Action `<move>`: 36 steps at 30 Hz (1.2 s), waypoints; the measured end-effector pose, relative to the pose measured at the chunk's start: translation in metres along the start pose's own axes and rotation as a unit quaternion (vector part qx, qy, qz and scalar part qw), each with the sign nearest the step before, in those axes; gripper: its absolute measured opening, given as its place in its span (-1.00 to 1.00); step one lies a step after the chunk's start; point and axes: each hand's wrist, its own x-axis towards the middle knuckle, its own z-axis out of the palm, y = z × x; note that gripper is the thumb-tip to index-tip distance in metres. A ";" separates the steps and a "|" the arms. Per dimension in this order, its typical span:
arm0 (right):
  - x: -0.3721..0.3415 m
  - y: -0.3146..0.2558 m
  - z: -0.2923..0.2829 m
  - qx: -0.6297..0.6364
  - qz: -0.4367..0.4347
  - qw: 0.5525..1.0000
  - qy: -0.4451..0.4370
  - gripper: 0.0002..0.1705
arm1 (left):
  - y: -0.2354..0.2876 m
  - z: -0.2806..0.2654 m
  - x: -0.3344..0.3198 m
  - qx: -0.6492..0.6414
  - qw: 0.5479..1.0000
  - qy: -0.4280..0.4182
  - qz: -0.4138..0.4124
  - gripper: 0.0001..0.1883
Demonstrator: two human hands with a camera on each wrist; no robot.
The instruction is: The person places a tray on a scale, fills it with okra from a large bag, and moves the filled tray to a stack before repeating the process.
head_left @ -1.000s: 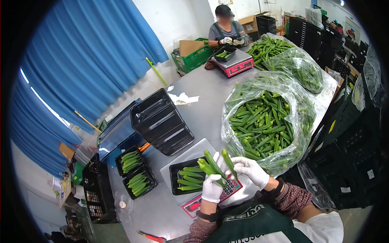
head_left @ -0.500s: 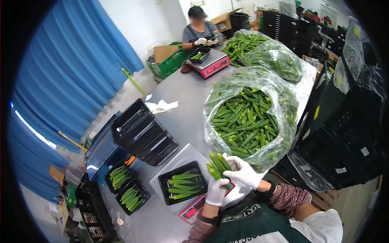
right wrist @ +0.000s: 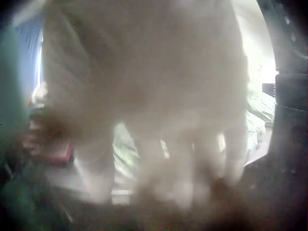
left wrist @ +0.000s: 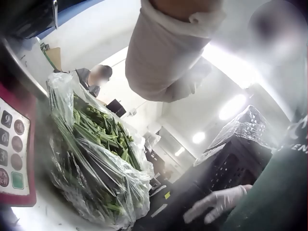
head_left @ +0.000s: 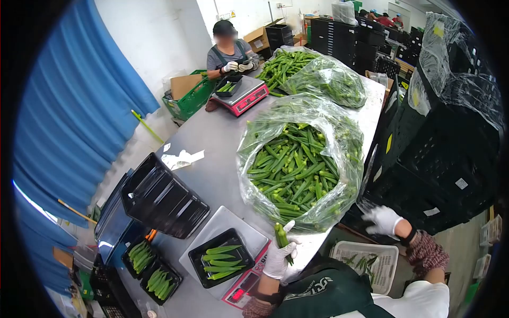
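My gloved left hand (head_left: 277,259) grips okra (head_left: 282,243) upright beside the scale (head_left: 227,221). On that scale sits a black tray (head_left: 197,259) with several okra pods laid side by side. My gloved right hand (head_left: 383,220) is off the table to the right, fingers spread and nothing seen in it, near a white basket (head_left: 391,270) holding a few pods. The left wrist view also catches this right hand (left wrist: 216,204), while the left glove (left wrist: 163,57) hides its own pods there. A blurred right glove (right wrist: 144,96) fills the right wrist view.
A large plastic bag of okra (head_left: 297,169) stands ahead, another bag (head_left: 328,82) behind it. Stacked black trays (head_left: 164,199) and two filled trays (head_left: 159,283) lie left. A person (head_left: 230,53) works at a second scale (head_left: 244,98). Dark crates (head_left: 440,164) rise at right.
My right hand has left the left hand and swung right, out past the table edge. Fewer okra show in my left hand. The head view has turned right, bringing the white basket into sight.
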 end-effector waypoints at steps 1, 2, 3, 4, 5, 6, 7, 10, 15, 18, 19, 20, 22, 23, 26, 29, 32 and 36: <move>0.021 -0.019 -0.023 0.000 -0.017 0.996 0.085 -0.50 | -0.001 0.001 0.000 0.001 1.000 0.004 0.005 -0.30; 0.048 -0.031 -0.034 -0.014 -0.053 0.983 0.175 -0.52 | -0.001 0.002 0.000 -0.017 1.000 -0.005 0.013 -0.32; 0.077 -0.043 -0.044 -0.010 -0.081 0.970 0.230 -0.51 | 0.000 0.004 0.000 -0.035 0.999 -0.013 0.023 -0.34; 0.113 -0.046 -0.045 -0.009 -0.117 0.956 0.270 -0.53 | 0.001 0.005 -0.001 -0.031 0.999 -0.007 0.032 -0.34; 0.150 -0.052 -0.045 -0.022 -0.132 0.942 0.307 -0.56 | 0.003 0.006 -0.003 -0.034 0.999 0.014 0.018 -0.36; 0.184 -0.055 -0.047 -0.055 -0.182 0.911 0.365 -0.56 | 0.005 0.006 -0.005 -0.038 0.999 0.037 0.007 -0.37; 0.212 -0.060 -0.047 -0.086 -0.162 0.923 0.337 -0.64 | 0.006 0.005 -0.008 -0.034 0.998 0.049 0.021 -0.37; 0.276 -0.061 -0.035 -0.184 -0.115 0.946 0.242 -0.84 | 0.007 0.001 -0.017 -0.028 0.993 0.113 0.019 -0.49; 0.299 -0.056 -0.039 -0.265 -0.179 0.925 0.206 -0.88 | -0.001 -0.026 -0.024 -0.094 0.982 0.150 0.062 -0.55; 0.290 -0.067 -0.057 -0.079 -0.267 0.935 0.221 -0.86 | -0.009 -0.040 -0.014 -0.176 0.974 0.123 0.072 -0.57; 0.281 -0.080 -0.066 -0.041 -0.282 0.930 0.234 -0.86 | -0.012 -0.042 -0.008 -0.193 0.972 0.112 0.076 -0.58; 0.271 -0.094 -0.076 -0.043 -0.304 0.922 0.238 -0.87 | -0.019 -0.052 0.002 -0.225 0.967 0.107 0.055 -0.59; 0.250 -0.125 -0.088 -0.026 -0.353 0.892 0.282 -0.85 | -0.025 -0.056 0.009 -0.249 0.961 0.114 0.049 -0.61; 0.233 -0.139 -0.095 -0.008 -0.375 0.873 0.312 -0.85 | -0.026 -0.053 0.015 -0.263 0.958 0.109 0.036 -0.61; 0.186 -0.170 -0.103 0.147 -0.313 0.910 0.230 -0.83 | -0.019 -0.034 0.014 -0.225 0.963 0.132 0.063 -0.55; 0.161 -0.193 -0.079 0.272 -0.371 0.868 0.189 -0.68 | -0.006 -0.014 0.007 -0.225 0.966 0.111 0.069 -0.68; 0.168 -0.188 -0.053 0.201 -0.366 0.894 0.164 -0.71 | -0.019 -0.031 0.007 -0.220 0.948 0.213 0.083 -0.65; 0.225 -0.136 -0.073 0.171 -0.241 0.897 0.329 -0.77 | -0.012 -0.036 -0.004 -0.209 0.952 0.217 0.054 -0.50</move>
